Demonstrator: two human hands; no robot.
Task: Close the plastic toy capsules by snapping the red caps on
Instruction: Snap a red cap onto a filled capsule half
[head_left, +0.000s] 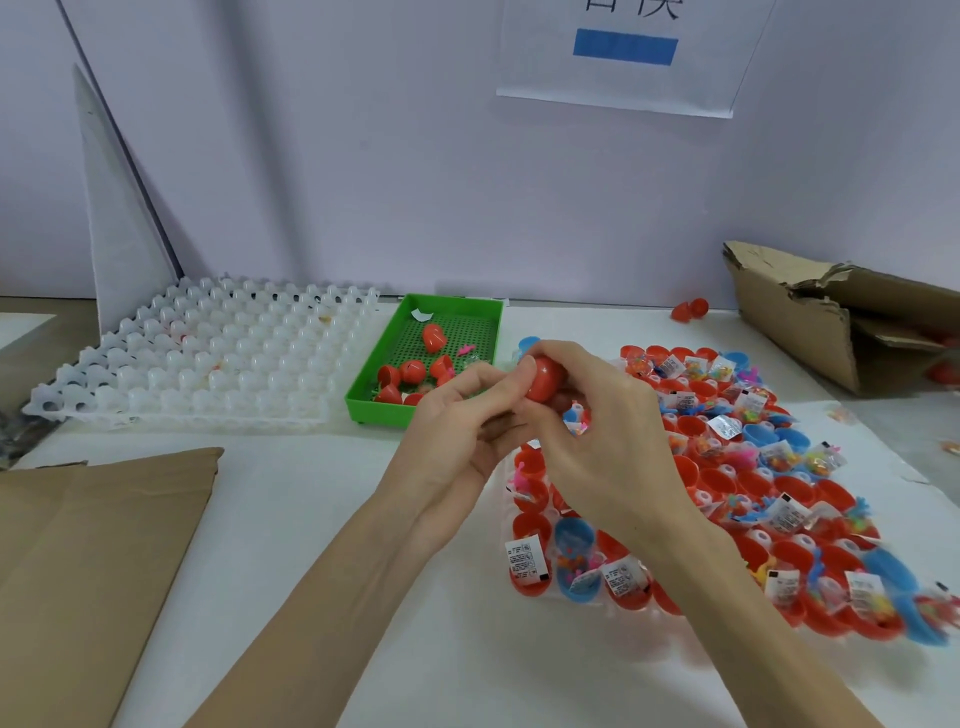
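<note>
We held a red cap (544, 378) between both hands, just right of the green tray (382, 384). Our right hand (602, 441) pinched it from above; our left hand (457, 426) curled beneath. Its long axis tilted up-right; the capsule half below was hidden.

Small packing or assembly station, not a home. My tabletop (322, 519) is covered in white sheeting and set against a plain partition wall (337, 156) with a printed paper notice (623, 57) taped up. Bulk stock everywhere: a white moulded tray (208, 358) with rows of sockets, a second tray full of open red and blue capsule halves (727, 483) with bagged toys, a green bin (441, 338) of loose red caps (413, 370), torn cardboard cartons (810, 322).
</note>
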